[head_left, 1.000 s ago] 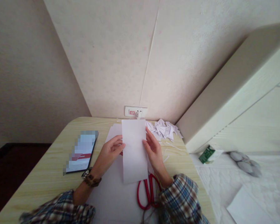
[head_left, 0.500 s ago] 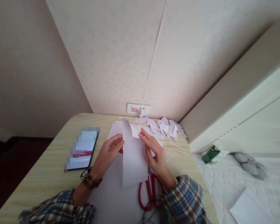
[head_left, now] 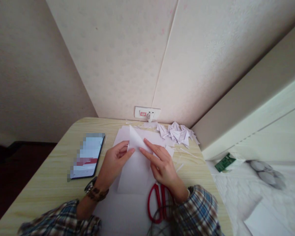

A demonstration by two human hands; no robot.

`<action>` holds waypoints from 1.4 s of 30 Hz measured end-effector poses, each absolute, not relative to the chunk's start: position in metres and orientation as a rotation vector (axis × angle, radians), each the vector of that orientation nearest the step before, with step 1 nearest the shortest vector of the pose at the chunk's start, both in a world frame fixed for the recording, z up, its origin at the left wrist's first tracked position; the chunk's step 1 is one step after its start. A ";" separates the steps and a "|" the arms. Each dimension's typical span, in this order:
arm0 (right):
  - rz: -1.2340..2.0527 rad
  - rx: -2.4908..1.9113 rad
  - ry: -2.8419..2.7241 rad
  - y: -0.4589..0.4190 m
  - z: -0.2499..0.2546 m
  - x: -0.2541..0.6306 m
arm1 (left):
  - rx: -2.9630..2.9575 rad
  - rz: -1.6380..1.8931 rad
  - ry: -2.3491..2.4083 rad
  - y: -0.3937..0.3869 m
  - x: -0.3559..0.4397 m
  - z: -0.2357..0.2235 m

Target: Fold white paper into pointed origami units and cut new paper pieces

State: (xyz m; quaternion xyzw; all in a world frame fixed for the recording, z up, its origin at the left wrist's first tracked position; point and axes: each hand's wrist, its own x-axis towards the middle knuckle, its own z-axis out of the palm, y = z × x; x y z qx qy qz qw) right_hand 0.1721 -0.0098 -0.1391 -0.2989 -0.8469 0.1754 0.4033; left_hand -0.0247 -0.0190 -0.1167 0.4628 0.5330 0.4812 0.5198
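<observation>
A white sheet of paper (head_left: 135, 173) lies tilted over a stack of white paper (head_left: 124, 213), its far corner folded down into a slanting flap. My left hand (head_left: 115, 160) pinches the left edge of the sheet between thumb and fingers. Two stretched fingers of my right hand (head_left: 162, 162) rest on the flap, apart from each other; its thumb is partly hidden. Red-handled scissors (head_left: 157, 206) lie just below the right wrist, their blades out of sight.
A phone (head_left: 88, 157) with a lit screen lies at the left. Several folded white paper pieces (head_left: 175, 132) are heaped at the back right, near paper strips (head_left: 186, 152). A wall socket (head_left: 147, 113) holds a plug. A green and white box (head_left: 225, 162) is right of the table.
The sheet's far corner has come down from a raised curl into a flat flap. My right fingers have moved left onto it, and the sheet has lowered towards the stack.
</observation>
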 end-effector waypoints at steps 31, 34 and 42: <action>1.360 -1.027 -1.271 -0.001 -0.127 0.164 | 1.455 0.777 1.190 -0.031 -0.011 -0.115; 1.335 -1.045 -1.291 -0.001 -0.127 0.164 | 1.474 0.783 1.215 -0.032 -0.010 -0.114; 1.083 -1.176 -1.352 0.001 -0.128 0.165 | 1.532 0.786 1.251 -0.033 -0.005 -0.113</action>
